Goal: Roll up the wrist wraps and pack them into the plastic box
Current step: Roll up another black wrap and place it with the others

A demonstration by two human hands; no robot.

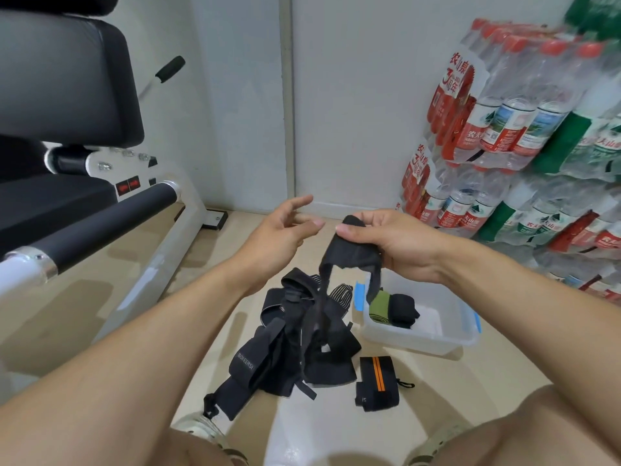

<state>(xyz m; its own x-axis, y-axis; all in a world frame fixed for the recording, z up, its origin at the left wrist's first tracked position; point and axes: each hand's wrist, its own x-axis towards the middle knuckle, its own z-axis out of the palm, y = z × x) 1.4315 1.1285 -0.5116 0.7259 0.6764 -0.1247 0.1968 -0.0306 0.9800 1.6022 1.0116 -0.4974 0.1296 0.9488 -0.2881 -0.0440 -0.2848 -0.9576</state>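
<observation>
Hanging at the far left, well clear of both hands: a black padded gym bench [64, 82] on a white frame, with a black foam roller bar [100, 223] slanting down beside the left forearm. Raised in mid-air, palm turned inward, fingers loosely spread and gripping nothing: left hand [279, 230], just beside the right hand but not touching it. Heaped on the pale floor [84, 314] below and between the two wrists: a tangled pile of black wrist wraps [295, 334], one strap printed with white letters, a striped piece showing at the pile's far edge. Pinched between thumb and curled fingers at the same height: right hand [393, 243], closed round a black wrist wrap [353, 253], partly bunched in the palm, with one thin tail trailing down toward the pile and a wider end drooping over the box. Sitting directly beneath the right hand: a clear plastic box [420, 338] with blue clips, holding a rolled green wrap [379, 306] and a rolled black wrap [405, 311] side by side, touching. Lying on the floor just nearer than the box, under the right forearm: a folded black wrap with orange stripes [378, 381]. Stacked against the wall beyond the right hand, well apart: shrink-wrapped packs of water bottles [524, 136] with red and green labels.
</observation>
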